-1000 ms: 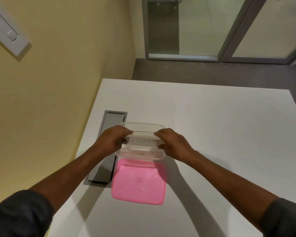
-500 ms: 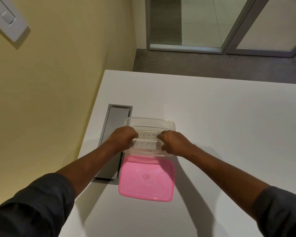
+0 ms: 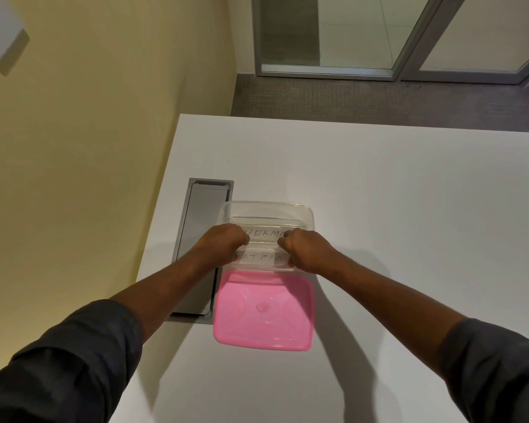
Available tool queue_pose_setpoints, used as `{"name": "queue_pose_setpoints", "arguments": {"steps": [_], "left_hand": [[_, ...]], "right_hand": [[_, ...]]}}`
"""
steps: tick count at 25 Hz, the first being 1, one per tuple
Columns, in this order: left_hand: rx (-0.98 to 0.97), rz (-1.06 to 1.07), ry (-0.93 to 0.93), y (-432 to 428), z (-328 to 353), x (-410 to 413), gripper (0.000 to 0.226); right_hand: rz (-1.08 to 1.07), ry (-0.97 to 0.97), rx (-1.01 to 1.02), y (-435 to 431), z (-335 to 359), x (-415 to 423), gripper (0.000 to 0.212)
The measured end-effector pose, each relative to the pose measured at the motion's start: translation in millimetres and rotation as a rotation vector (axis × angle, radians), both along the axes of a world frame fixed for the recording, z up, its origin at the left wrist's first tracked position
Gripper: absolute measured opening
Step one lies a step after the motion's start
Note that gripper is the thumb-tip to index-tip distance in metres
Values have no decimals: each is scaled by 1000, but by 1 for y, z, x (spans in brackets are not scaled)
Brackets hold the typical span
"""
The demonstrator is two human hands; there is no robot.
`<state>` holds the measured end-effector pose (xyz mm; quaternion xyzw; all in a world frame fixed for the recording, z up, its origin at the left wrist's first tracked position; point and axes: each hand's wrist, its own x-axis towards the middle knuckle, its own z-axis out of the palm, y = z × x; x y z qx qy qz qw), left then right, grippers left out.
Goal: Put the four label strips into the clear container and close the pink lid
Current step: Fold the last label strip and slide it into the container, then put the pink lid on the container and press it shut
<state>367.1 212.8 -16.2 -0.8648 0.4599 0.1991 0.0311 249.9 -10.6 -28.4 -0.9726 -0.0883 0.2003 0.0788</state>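
On the white table (image 3: pixel 379 209) sits a clear box (image 3: pixel 268 209), a bit left of the middle. Both hands are curled over the box. The left hand (image 3: pixel 226 244) is at the box's 9 o'clock side, and the right hand (image 3: pixel 306 250) is at its 3 o'clock side. Each hand has its fingers bent in, pinching one end of a white strip (image 3: pixel 264 236) with letters on it. That strip runs across the box from one hand to the other. I cannot tell if it lies on the bottom yet.

A second strip (image 3: pixel 257 257) lies in the box, closer to the person, at 6 o'clock from the first one. It has letters on it too. I can only see two strips.

The pink lid (image 3: pixel 263 311) is off. It lies flat on the table at 6 o'clock from the box, touching its near edge.

A grey metal flap (image 3: pixel 200 239) is set into the table at 9 o'clock from the box, just beside it. The left arm crosses over it. Both arms have dark sleeves (image 3: pixel 58 361) pushed up.
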Motion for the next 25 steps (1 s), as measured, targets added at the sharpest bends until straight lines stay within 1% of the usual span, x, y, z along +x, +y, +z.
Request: {"name": "queue_pose_setpoints", "arguments": {"steps": [5,7,9,10,12,13,15,17,18,19,20,22,23,25], "left_hand": [[-9,-8,-11,0,-6,-1,40],[-22,-9,9,1,-6,-1,44],[-105,40,65,5,-3,-1,48],[-186,90,102,8,1,0,47],[-413,252,149,17,9,-4,35],[-533,380,155,23,15,-13,26],[-735,705,164,37,21,-37,15],[-856,997,168,54,21,-67,12],[-855,1102,182,64,16,-80,13],[-810,1188,220,72,7,-92,13],[-725,1253,268,79,-1,-102,14],[-561,1287,360,86,-17,-120,19],[-513,1275,395,88,-22,-128,21],[-449,1243,402,85,-25,-140,22]], "right_hand": [[21,-20,-20,1,-3,1,28],[6,-21,4,0,-3,1,27],[-59,-37,82,0,3,1,31],[-110,-65,134,-1,8,-2,35],[-251,-167,259,-3,21,-11,40],[-344,-228,329,-5,26,-20,39],[-530,-329,465,-9,34,-42,34],[-710,-383,570,-10,34,-68,27],[-800,-393,598,-9,31,-81,24],[-886,-383,614,-7,24,-93,22],[-959,-348,625,-5,16,-104,24],[-1050,-199,622,3,-5,-124,27],[-1058,-113,597,8,-15,-131,26],[-1036,14,548,18,-26,-142,22]]}}
